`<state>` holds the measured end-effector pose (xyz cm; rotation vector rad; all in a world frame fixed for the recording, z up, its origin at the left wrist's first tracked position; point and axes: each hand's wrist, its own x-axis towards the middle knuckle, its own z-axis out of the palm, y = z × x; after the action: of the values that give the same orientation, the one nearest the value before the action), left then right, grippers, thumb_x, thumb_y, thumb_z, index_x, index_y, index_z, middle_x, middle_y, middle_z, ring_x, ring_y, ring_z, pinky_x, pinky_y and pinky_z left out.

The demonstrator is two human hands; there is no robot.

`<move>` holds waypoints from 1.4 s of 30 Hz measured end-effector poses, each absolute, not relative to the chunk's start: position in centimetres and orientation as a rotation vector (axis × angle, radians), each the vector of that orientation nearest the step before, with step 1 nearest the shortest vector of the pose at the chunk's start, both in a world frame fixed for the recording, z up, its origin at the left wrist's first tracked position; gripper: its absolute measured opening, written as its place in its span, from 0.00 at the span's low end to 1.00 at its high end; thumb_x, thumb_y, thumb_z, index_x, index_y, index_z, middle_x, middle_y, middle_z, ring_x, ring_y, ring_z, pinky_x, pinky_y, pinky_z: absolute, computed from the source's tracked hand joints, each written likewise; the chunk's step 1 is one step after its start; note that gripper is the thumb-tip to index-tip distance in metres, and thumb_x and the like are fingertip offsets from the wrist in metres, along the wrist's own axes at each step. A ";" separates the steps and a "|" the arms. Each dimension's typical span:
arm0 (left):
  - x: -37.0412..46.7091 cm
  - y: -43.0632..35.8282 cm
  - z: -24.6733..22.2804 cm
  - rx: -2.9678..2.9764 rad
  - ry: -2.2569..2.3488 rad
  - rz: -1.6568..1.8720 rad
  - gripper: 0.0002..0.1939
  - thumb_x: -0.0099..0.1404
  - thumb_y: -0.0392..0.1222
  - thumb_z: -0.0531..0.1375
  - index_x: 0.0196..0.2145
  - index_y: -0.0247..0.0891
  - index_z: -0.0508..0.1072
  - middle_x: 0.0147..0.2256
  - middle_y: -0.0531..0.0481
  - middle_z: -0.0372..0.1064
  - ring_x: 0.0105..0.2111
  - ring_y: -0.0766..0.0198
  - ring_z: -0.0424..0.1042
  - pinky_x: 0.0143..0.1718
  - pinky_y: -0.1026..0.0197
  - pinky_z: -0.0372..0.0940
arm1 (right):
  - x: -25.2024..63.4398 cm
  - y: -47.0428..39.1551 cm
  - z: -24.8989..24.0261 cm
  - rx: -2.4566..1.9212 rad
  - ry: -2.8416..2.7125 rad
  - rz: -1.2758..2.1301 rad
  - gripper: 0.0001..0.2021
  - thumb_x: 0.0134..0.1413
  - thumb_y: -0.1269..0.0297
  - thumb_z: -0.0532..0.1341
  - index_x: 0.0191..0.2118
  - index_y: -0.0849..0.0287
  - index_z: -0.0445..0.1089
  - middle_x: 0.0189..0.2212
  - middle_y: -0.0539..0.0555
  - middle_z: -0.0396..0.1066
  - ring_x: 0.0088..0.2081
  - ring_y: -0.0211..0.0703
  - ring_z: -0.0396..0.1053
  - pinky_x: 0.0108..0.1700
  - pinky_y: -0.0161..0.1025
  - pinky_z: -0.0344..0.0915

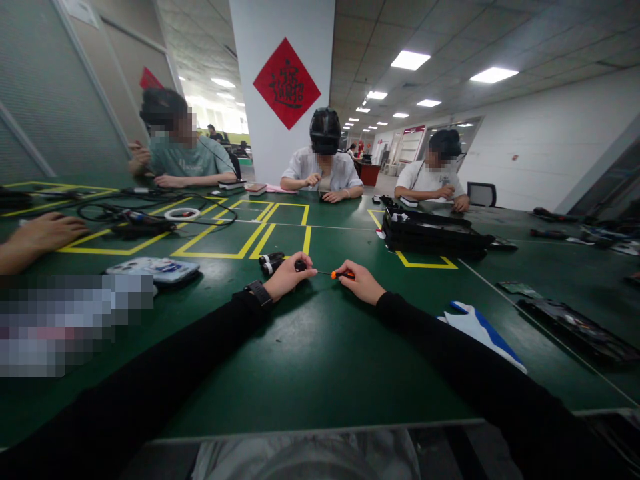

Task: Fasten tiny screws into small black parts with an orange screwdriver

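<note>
My right hand (361, 283) is closed around the orange-and-black handle of a screwdriver (344, 274), its thin shaft pointing left. Opposite it, my left hand (291, 277), with a dark watch at the wrist, grips a small black part (300, 265) between thumb and fingers. The shaft's tip reaches the left fingertips; whether it touches the black part I cannot tell. Just behind the left hand lies a black bundle with white bands (271, 263), partly covered by that hand. Both hands are over the green table (320, 360).
Black electronic housings (435, 233) are stacked at the right, with a blue-and-white glove (483, 333) and an opened device (575, 327) nearer. At left are a patterned case (155, 269), coiled cables (145, 220) and another person's hand (50, 230). Three people sit across the table.
</note>
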<state>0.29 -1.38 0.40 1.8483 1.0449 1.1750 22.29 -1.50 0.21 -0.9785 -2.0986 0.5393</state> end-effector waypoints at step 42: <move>0.3 -1.2 0.3 1.853 1.053 1.198 0.15 0.51 0.48 0.61 0.32 0.37 0.64 0.29 0.54 0.63 0.28 0.69 0.62 0.32 0.64 0.57 | 22.3 -1.8 0.4 -0.995 -2.119 0.480 0.09 0.48 0.70 0.55 0.36 0.62 0.68 0.33 0.52 0.69 0.35 0.36 0.65 0.40 0.35 0.60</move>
<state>0.26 -1.18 0.31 1.8528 1.0532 1.1977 22.29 -1.85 0.36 -0.9951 -2.1192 0.4800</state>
